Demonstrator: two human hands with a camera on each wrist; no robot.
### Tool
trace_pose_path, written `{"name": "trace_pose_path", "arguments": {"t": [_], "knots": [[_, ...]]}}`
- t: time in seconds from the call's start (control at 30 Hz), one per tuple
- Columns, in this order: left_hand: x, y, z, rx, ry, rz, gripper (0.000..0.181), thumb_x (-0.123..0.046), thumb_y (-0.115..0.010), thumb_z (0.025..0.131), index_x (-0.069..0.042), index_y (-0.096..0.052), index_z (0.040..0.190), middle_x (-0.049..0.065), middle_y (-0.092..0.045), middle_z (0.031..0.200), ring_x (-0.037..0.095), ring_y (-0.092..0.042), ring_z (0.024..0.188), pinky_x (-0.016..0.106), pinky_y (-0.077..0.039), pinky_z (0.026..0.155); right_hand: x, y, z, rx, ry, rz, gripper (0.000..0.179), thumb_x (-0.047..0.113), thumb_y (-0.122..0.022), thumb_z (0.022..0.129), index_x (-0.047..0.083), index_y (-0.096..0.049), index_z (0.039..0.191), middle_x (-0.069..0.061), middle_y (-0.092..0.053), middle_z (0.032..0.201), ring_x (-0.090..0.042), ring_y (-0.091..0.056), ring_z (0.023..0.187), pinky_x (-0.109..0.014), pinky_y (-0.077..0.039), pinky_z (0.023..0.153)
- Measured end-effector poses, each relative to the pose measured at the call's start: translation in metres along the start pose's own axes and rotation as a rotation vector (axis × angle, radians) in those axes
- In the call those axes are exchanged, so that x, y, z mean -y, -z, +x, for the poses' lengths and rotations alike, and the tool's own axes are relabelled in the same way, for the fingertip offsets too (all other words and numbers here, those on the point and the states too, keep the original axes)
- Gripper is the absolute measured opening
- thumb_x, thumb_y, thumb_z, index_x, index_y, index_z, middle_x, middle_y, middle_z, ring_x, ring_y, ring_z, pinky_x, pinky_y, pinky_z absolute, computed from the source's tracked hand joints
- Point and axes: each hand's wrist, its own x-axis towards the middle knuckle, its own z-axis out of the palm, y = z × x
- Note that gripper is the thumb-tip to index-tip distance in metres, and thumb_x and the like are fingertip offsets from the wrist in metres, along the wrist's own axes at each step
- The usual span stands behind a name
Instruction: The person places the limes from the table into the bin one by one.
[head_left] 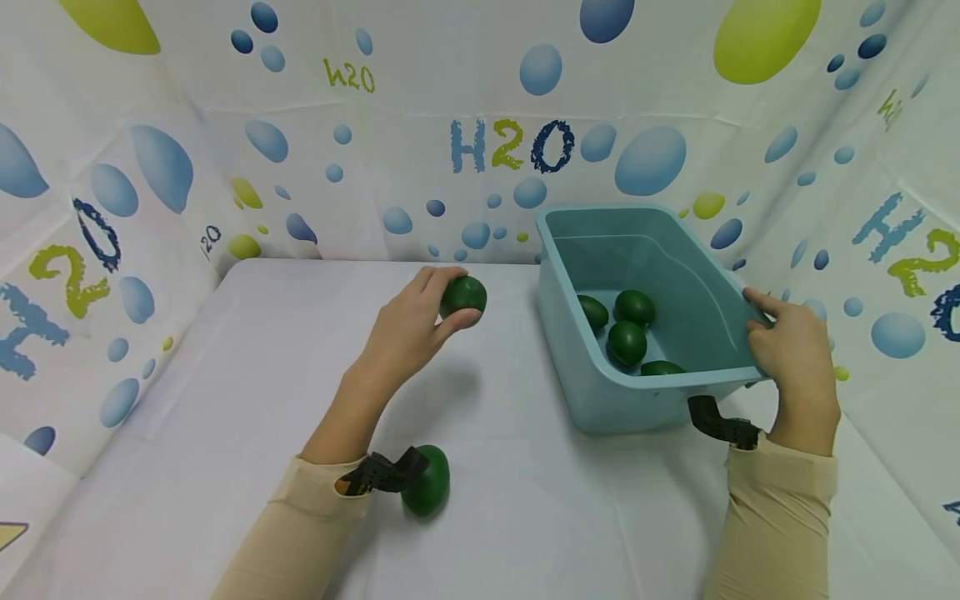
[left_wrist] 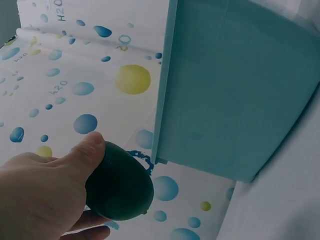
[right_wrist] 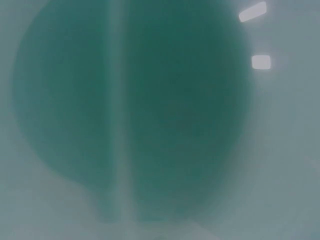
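Observation:
In the head view my left hand holds a dark green lime between thumb and fingers, above the white table and left of the blue plastic tub. The left wrist view shows this lime with a small pale nub at its end. My right hand grips the tub's right rim near the front corner. Several more limes lie on the tub's floor. Another lime rests on the table, partly covered by the left wrist's camera mount. The right wrist view is filled by blurred teal plastic.
A white table spreads out under the tub and hands. Behind and at both sides hangs a white sheet printed with blue and green drops and H2O lettering. Black camera mounts stick out from both wrists.

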Motion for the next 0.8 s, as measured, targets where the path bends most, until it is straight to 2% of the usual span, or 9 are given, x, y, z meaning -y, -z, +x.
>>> {"name": "trace_pose_path", "arguments": {"t": [0.2, 0.4, 0.57, 0.8], "knots": [[-0.006, 0.000, 0.000, -0.075, -0.050, -0.015, 0.059, -0.045, -0.063, 0.087, -0.012, -0.048, 0.134, 0.009, -0.055, 0.128, 0.023, -0.057, 0.110, 0.041, -0.055, 0.086, 0.000, 0.000, -0.001, -0.006, 0.007, -0.008, 0.052, 0.006, -0.037, 0.095, 0.009, -0.032, 0.147, -0.039, -0.038, 0.136, -0.055, -0.051, 0.106, -0.066, -0.047, 0.081], [-0.009, -0.004, 0.001, -0.173, -0.107, -0.011, 0.054, -0.041, -0.069, 0.084, -0.016, -0.053, 0.129, 0.007, -0.057, 0.125, 0.023, -0.056, 0.111, 0.039, -0.056, 0.083, 0.000, 0.001, 0.000, -0.011, 0.007, -0.012, 0.052, 0.005, -0.037, 0.095, 0.009, -0.032, 0.146, -0.039, -0.038, 0.136, -0.056, -0.050, 0.108, -0.066, -0.047, 0.082], [-0.010, -0.006, 0.002, -0.206, -0.131, -0.027, 0.052, -0.037, -0.071, 0.083, -0.016, -0.054, 0.128, 0.006, -0.058, 0.123, 0.021, -0.056, 0.107, 0.034, -0.056, 0.077, -0.001, 0.000, -0.001, -0.006, -0.001, -0.010, 0.052, 0.005, -0.037, 0.095, 0.009, -0.031, 0.147, -0.039, -0.038, 0.136, -0.056, -0.050, 0.109, -0.066, -0.047, 0.083], [-0.013, -0.007, 0.003, -0.275, -0.163, -0.124, 0.053, -0.027, -0.072, 0.083, -0.009, -0.052, 0.129, 0.010, -0.056, 0.126, 0.022, -0.057, 0.110, 0.028, -0.057, 0.078, 0.001, 0.001, -0.001, -0.008, 0.003, -0.009, 0.053, 0.004, -0.036, 0.094, 0.009, -0.031, 0.147, -0.038, -0.037, 0.137, -0.057, -0.049, 0.111, -0.066, -0.045, 0.085]]}}
